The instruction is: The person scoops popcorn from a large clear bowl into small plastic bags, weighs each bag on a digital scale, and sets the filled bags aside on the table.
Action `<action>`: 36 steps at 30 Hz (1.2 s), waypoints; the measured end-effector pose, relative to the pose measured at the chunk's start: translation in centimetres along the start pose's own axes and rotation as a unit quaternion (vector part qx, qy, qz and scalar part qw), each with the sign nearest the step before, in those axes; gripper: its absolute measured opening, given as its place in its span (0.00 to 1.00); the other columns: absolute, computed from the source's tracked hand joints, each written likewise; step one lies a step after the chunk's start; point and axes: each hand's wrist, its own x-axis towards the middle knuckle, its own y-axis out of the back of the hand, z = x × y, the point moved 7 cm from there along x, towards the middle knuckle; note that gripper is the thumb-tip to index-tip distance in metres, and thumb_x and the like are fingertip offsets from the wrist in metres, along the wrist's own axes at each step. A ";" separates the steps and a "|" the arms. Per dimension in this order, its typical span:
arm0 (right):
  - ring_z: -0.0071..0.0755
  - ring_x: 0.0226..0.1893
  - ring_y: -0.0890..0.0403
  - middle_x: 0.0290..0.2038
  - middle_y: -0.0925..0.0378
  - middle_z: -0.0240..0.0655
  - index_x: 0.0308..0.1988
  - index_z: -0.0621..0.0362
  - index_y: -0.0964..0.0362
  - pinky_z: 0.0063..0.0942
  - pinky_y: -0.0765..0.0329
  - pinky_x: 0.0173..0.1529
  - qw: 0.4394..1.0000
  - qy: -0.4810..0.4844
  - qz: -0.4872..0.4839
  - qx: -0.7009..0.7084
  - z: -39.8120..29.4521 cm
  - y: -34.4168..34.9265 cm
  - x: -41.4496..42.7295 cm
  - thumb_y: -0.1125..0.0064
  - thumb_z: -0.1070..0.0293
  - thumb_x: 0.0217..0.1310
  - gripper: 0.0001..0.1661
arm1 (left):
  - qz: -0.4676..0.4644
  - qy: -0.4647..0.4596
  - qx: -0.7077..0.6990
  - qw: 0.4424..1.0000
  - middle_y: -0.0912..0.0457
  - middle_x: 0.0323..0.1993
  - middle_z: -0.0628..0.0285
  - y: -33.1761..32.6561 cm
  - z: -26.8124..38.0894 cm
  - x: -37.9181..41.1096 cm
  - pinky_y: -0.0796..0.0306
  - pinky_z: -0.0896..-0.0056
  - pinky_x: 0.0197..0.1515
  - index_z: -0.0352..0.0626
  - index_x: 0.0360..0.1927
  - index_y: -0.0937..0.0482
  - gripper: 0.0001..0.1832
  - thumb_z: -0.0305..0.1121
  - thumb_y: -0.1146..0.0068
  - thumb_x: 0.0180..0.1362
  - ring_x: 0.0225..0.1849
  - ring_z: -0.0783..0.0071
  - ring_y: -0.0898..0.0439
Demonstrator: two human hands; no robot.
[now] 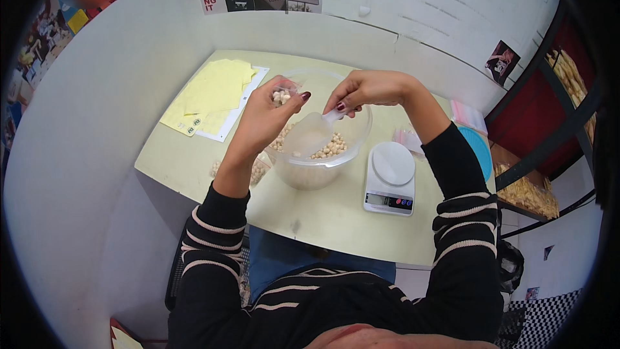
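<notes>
My left hand grips a small clear plastic bag holding several pale, round nut-like pieces. In my right hand is the handle of a translucent plastic scoop, its bowl tilted downward. Both hands are above a large clear plastic tub. Pale round pieces lie inside the tub, partly hidden by the scoop. To the right of the tub stands a white digital kitchen scale with a bare round platform. A filled small bag rests on the table beside my left wrist.
Yellow paper sheets lie at the table's back left. Small empty-looking plastic bags sit behind the scale. A blue round lid and a stack of zip bags are at the right edge. A shelf rack holds bagged food.
</notes>
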 end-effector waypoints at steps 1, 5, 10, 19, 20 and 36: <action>0.20 0.32 0.26 0.35 0.19 0.34 0.50 0.67 0.21 0.20 0.27 0.39 0.999 0.002 0.006 0.037 0.1 0.3 -0.5 0.48 0.77 0.60 0.18 | 0.008 0.002 -0.002 1.000 0.23 0.34 0.66 0.1 0.1 -0.1 0.27 0.75 0.41 0.37 0.35 0.23 0.08 0.31 0.37 0.60 0.34 0.78 0.23; 0.20 0.33 0.25 0.38 0.19 0.35 0.50 0.67 0.21 0.18 0.27 0.40 0.994 0.022 0.026 0.099 1.0 1.7 -2.7 0.47 0.75 0.59 0.19 | 0.009 0.004 -0.032 0.999 0.24 0.33 0.66 0.0 0.1 0.1 0.28 0.74 0.42 0.37 0.33 0.24 0.08 0.30 0.37 0.60 0.34 0.79 0.24; 0.20 0.33 0.25 0.38 0.18 0.35 0.50 0.66 0.21 0.19 0.26 0.41 0.990 0.050 0.102 0.081 1.2 4.2 -5.4 0.47 0.75 0.60 0.19 | -0.013 0.008 0.028 1.000 0.24 0.35 0.65 -0.3 -1.0 0.2 0.30 0.74 0.41 0.38 0.31 0.24 0.09 0.30 0.36 0.59 0.34 0.79 0.26; 0.23 0.32 0.25 0.35 0.19 0.34 0.46 0.66 0.19 0.23 0.26 0.41 0.970 0.076 0.223 -0.059 -3.1 6.7 -7.9 0.46 0.74 0.59 0.16 | -0.035 -0.039 0.142 0.988 0.25 0.18 0.64 -1.1 0.0 -0.3 0.38 0.74 0.22 0.35 0.35 0.22 0.13 0.36 0.35 0.57 0.18 0.83 0.33; 0.24 0.32 0.25 0.34 0.19 0.34 0.46 0.66 0.19 0.24 0.26 0.41 0.967 0.079 0.233 -0.070 -3.8 6.6 -7.8 0.47 0.74 0.59 0.16 | -0.037 -0.029 0.143 0.989 0.25 0.18 0.64 -1.1 -0.2 -0.4 0.38 0.74 0.22 0.35 0.35 0.22 0.13 0.36 0.36 0.57 0.17 0.82 0.32; 0.44 0.35 0.20 0.34 0.22 0.44 0.44 0.66 0.21 0.32 0.25 0.42 0.850 0.190 0.352 -0.342 -12.0 2.4 -9.4 0.46 0.81 0.61 0.12 | -0.079 0.029 0.064 0.994 0.21 0.24 0.64 -1.5 -0.8 0.2 0.31 0.77 0.28 0.35 0.37 0.23 0.12 0.36 0.39 0.61 0.24 0.81 0.24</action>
